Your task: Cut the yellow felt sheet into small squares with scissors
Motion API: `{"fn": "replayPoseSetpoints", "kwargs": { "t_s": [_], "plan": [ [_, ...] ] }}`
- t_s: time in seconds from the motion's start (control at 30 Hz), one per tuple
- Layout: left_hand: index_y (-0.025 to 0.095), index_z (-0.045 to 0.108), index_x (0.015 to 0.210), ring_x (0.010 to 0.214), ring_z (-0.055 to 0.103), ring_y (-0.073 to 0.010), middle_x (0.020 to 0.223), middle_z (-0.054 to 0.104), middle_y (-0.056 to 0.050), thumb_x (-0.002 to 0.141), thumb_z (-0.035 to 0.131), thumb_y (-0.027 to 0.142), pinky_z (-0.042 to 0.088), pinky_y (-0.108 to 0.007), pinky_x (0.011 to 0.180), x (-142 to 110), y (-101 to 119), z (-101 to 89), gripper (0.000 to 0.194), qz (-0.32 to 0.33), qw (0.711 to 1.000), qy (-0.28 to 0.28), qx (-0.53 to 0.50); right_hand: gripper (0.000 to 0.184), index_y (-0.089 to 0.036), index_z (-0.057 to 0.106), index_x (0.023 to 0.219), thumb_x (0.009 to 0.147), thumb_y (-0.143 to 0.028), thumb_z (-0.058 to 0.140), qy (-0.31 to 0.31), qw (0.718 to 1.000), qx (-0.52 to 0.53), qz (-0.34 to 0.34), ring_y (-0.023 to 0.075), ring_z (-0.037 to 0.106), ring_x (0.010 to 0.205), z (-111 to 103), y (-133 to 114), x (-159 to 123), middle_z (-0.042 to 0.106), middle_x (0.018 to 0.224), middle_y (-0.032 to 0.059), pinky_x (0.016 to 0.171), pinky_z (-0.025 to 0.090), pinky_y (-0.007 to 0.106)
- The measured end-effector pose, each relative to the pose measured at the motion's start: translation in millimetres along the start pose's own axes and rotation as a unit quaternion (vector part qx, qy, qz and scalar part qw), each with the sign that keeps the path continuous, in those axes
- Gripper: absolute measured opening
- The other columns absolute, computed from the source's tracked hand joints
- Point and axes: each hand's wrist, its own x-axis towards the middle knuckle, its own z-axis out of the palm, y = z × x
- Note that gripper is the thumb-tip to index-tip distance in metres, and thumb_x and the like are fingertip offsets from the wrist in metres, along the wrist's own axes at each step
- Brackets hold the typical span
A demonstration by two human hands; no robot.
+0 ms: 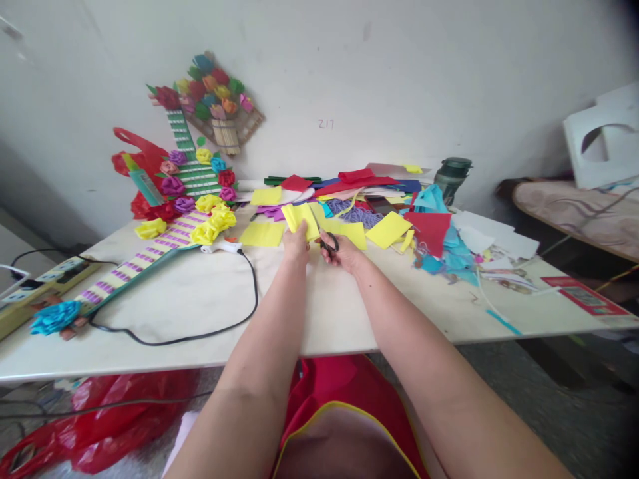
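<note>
My left hand (296, 242) is closed on a folded piece of yellow crepe paper (302, 217), held up over the table. In my right hand (343, 253) is a pair of black-handled scissors (329, 244), its blades pointing up at the paper's right edge. Whether the blades are cutting is too small to tell. Around my hands lie more yellow sheets: one yellow sheet (261, 234) to the left, another yellow sheet (389, 229) to the right. A red sheet (430, 231) lies farther right.
At left stand flower-decorated guitar-shaped crafts (144, 256) and a glue gun (222, 247) whose black cord (200, 332) loops across the white table (329, 313). Behind my hands are stacked coloured papers (357, 183) and purple shreds (352, 211). A dark bottle (452, 178) stands at back right, near blue scraps (459, 256).
</note>
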Motion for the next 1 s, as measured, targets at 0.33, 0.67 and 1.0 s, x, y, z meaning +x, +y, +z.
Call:
{"fn": "replayPoseSetpoints", "kwargs": {
  "t_s": [0.33,0.67,1.0],
  "plan": [
    [0.016,0.049,0.071,0.035,0.032,-0.0038,0.051,0.041,0.005,0.071,0.062,0.029,0.018,-0.019,0.034,-0.4,0.7,-1.2,0.018,-0.003,1.000,-0.008,-0.001,0.040,-0.013,0.057,0.081,0.078,-0.053,0.053,-0.004,1.000,-0.003,0.005,0.0060,0.047,0.035,-1.4,-0.6,0.6,0.054,0.048,-0.0027,0.027,0.025,0.016],
    [0.016,0.049,0.071,0.035,0.032,-0.0034,0.051,0.042,0.005,0.071,0.061,0.028,0.017,-0.019,0.033,-7.0,1.6,0.7,0.018,-0.008,0.999,-0.051,0.006,0.043,-0.015,0.053,0.076,0.077,-0.058,0.051,-0.005,1.000,0.006,0.013,0.0083,0.051,0.036,-7.1,-2.9,1.3,0.057,0.050,-0.0001,0.027,0.027,0.016],
    [0.017,0.049,0.070,0.036,0.033,-0.0044,0.051,0.041,0.005,0.072,0.062,0.029,0.017,-0.020,0.035,-7.3,-1.7,2.1,0.018,0.001,0.999,-0.040,0.016,0.043,-0.016,0.051,0.070,0.075,-0.059,0.053,0.009,1.000,0.004,0.004,0.0076,0.050,0.035,-5.2,-2.2,1.3,0.056,0.048,-0.0005,0.026,0.025,0.016]
  ]
}}
